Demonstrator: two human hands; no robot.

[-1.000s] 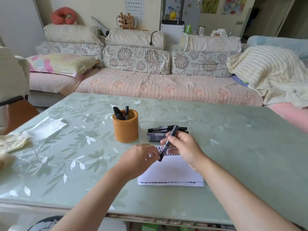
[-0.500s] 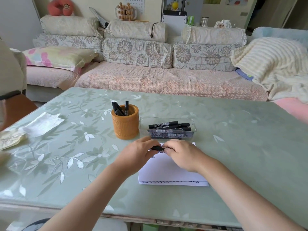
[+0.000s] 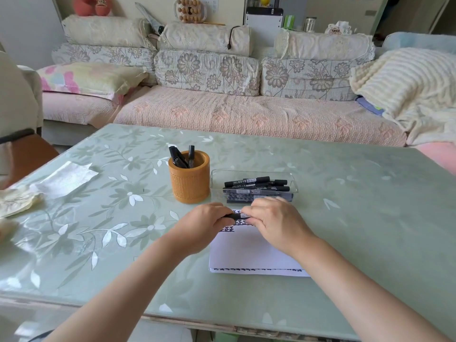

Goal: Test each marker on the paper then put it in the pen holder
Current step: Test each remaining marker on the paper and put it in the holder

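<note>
A black marker [image 3: 239, 215] lies level between my two hands, just above the top of the white paper [image 3: 249, 253], which carries black test marks. My left hand [image 3: 204, 222] grips its left end and my right hand [image 3: 274, 220] grips its right end, fingers curled round it. Behind my left hand stands the orange pen holder [image 3: 189, 185] with three black markers upright in it. A clear plastic tray [image 3: 291, 178] behind my right hand holds several more black markers.
The green floral glass-topped table [image 3: 357, 218] carries a white tissue [image 3: 65, 178] and crumpled cloth [image 3: 14, 202] at the far left. A sofa with cushions and a blanket runs along behind the table. A chair stands at the left edge.
One second ago my right hand held the marker upright over the paper. It has turned level, and both hands have closed on its ends, the cap pushed on between them.
</note>
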